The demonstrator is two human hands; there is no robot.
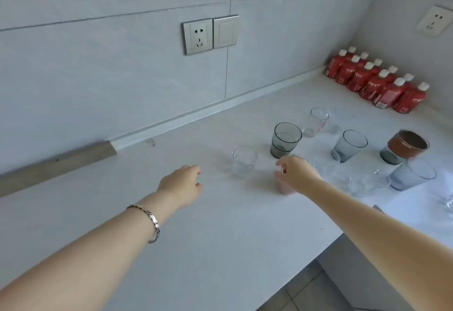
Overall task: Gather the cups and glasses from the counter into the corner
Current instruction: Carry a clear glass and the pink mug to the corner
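Note:
Several cups and glasses stand on the white counter (171,212). A clear glass (243,161) sits between my hands. My left hand (182,185) hovers just left of it, fingers loosely curled and empty. My right hand (295,173) grips the rim of a small pink cup (285,189) from above. Behind are a dark grey tumbler (285,140), a clear measuring glass (316,122), a blue-grey glass (349,145), a brown-banded glass (404,147), a pale blue glass (411,174) and a clear glass (367,183).
Red bottles (377,82) with white caps line the far right corner against the wall. A wall socket and switch (210,33) sit above the counter. The counter edge (328,242) drops off at the lower right, where part of another glass (448,203) shows.

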